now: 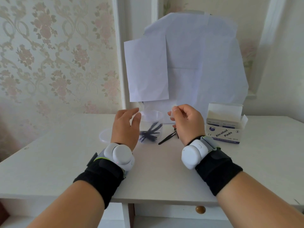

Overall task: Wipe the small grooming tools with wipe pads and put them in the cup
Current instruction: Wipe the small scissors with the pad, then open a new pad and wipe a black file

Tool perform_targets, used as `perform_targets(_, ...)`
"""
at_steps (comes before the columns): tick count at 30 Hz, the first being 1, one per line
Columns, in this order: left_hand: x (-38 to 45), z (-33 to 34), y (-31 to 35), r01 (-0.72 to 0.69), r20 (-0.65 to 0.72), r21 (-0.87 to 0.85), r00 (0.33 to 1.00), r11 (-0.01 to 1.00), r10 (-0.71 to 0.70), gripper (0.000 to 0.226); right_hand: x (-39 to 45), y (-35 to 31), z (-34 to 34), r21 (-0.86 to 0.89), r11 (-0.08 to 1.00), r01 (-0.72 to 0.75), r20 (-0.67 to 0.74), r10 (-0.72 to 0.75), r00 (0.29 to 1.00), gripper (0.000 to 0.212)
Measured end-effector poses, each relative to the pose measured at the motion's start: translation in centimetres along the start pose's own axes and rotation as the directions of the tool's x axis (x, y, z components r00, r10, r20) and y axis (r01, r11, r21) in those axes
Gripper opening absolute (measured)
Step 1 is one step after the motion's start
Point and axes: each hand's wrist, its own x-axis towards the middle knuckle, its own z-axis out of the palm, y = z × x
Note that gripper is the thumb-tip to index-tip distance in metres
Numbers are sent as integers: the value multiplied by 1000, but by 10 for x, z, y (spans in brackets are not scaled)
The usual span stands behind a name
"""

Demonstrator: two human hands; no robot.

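Nearest, two forearms in black wrist wraps with white sensor pods reach over the white dresser top [65, 162]. The left hand [125, 127] hangs just in front of the clear plastic cup [153, 119], fingers loosely spread and curled around nothing. The right hand [187, 122] is raised beside the cup, its thumb and forefinger pinched on a small white wipe pad [173, 112]; the other fingers are folded in.

The pad looks thin, limp and almost weightless, likely damp, so it will flop unless it is held by an edge and wrapped round whatever it rubs.

Just below the right hand, black tweezers [167, 138] lie flat on the dresser top, tips pointing toward the cup and partly hidden under the hand. They look slim, stiff and light, probably slick metal; pinching them at mid-length, across the two arms, should keep them from slipping. A small dark item beside them is too hidden to name.

Inside the cup several dark grooming tools [150, 131] already rest in a crossed heap. A clear lid [105, 134] lies on the surface to the cup's left.

Farther right stands an open box of alcohol pads [225, 129], and behind everything white paper sheets [189, 60] cover the wall.
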Motion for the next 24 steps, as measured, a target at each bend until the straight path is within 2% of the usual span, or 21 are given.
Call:
perform_targets(4,3,-6,-3,32,-72,-35,997,999,-35,26,3,1,-3,-20,999,-33,-34,32,999,23)
perform_targets(6,6,-13,-7,98,-132,-90,985,991,-110,24,3,-1,-3,-51,999,-11,-16,10,1000,21)
perform_targets(8,8,-21,-12,191,-143,-234,963,953,-228,22,-4,-6,-2,-52,998,44,47,-41,998,18)
perform_targets(11,9,-33,-19,314,-86,-411,921,856,-380,22,-22,-15,4,-64,980,187,235,-167,958,31)
perform_targets(13,10,-39,-24,379,-36,-378,906,845,-422,23,-31,-19,11,-112,953,282,360,-225,906,32)
perform_targets(15,11,-42,-31,418,17,-242,904,876,-427,23,-35,-21,18,-148,935,321,465,-221,857,31)
perform_targets(17,11,-43,-34,424,72,-153,905,892,-418,22,-41,-24,25,-132,933,336,561,-210,801,25)
perform_targets(19,10,-42,-34,415,108,-134,909,900,-403,22,-50,-28,33,-125,921,368,629,-214,748,21)
perform_targets(22,8,-40,-33,356,112,-82,931,931,-346,22,-58,-35,45,-234,856,461,698,-183,693,32)
perform_targets(24,8,-38,-32,347,114,-105,935,932,-335,22,-59,-37,49,-284,824,491,724,-151,673,41)
